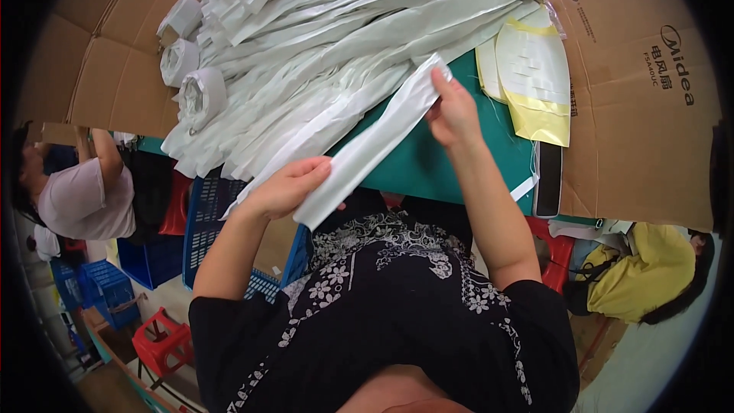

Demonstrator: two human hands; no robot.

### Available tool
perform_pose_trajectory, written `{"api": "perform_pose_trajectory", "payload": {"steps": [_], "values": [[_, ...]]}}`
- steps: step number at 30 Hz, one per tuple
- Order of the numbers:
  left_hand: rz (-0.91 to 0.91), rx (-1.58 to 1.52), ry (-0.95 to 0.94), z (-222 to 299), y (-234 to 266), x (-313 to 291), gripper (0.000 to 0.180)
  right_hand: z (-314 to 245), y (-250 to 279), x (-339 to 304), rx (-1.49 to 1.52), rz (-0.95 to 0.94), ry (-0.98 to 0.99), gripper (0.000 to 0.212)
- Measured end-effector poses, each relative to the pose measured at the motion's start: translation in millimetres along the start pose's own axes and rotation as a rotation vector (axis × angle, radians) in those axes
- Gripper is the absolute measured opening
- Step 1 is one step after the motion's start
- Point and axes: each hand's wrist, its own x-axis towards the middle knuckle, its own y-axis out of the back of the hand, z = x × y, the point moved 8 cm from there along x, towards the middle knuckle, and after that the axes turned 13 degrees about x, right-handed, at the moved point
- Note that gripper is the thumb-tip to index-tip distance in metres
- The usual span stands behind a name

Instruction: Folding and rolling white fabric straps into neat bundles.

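Observation:
A long white fabric strip (375, 141) stretches slantwise between my hands, above the near edge of the green table (417, 162). My right hand (455, 113) pinches its far upper end between thumb and fingers. Closer to me, my left hand (289, 187) is closed on the strip near its lower end, thumb on top. That end hangs loose past the fingers, over my lap. Just beyond both hands lies a large heap of similar white strips (321, 69), spread lengthwise across the table; some reach right beside my left hand.
Three white rolls (202, 98) stand left of the heap. Yellow-and-white sheets (533, 69) and a dark flat object (548, 180) lie at right. Cardboard walls (631, 107) flank the table. A blue crate (206, 218) and red stool (162, 343) are at left. Co-workers sit on both sides.

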Motion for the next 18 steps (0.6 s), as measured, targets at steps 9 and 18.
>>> {"api": "perform_pose_trajectory", "payload": {"steps": [9, 18], "values": [[0.669, -0.591, -0.302, -62.1, -11.8, -71.2, 0.015, -13.7, -1.3, 14.6, 0.040, -0.037, 0.034, 0.024], [0.779, -0.492, -0.208, -79.8, -8.0, -55.3, 0.019, 4.1, 0.7, 0.4, 0.030, -0.015, -0.019, 0.022]]}}
